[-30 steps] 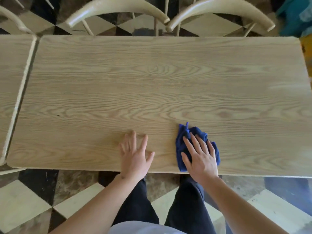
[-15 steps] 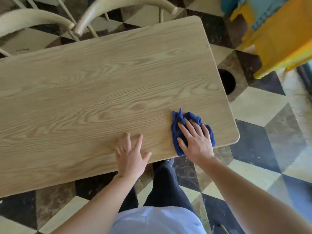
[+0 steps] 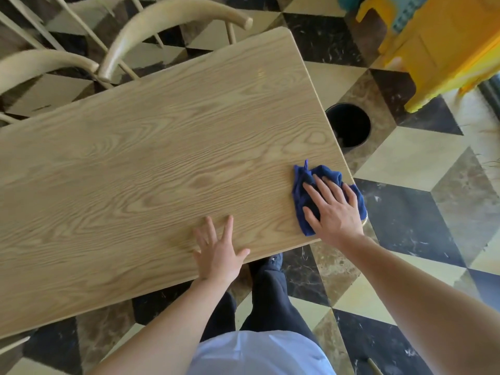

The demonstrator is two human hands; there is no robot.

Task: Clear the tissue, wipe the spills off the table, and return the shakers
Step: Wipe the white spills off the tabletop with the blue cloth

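- Head view: a wooden table (image 3: 140,158) is seen from above, running slantwise across the picture, with its right end near the middle right.
- A blue cloth (image 3: 305,196) is pressed flat onto the table at its near right corner, with part of the cloth hanging just over the table's end.
- The cloth is covered by the right hand (image 3: 334,209), whose fingers are spread and straight; nothing is gripped, the cloth is only pressed under the palm and fingers.
- The left hand (image 3: 219,253) is laid flat on the bare wood at the near edge, to the left of the cloth and apart from it; its fingers are stretched out and nothing is held.
- Two pale curved chair backs (image 3: 162,31) are seen beyond the far edge of the table.
- A round black bin (image 3: 350,125) is placed on the floor just beside the table's right end.
- A yellow object (image 3: 446,52) is seen at the upper right; what it is cannot be told.
- The floor (image 3: 422,217) is tiled in dark, brown and cream shapes.
- Dark trousers (image 3: 270,301) are seen below the table edge.
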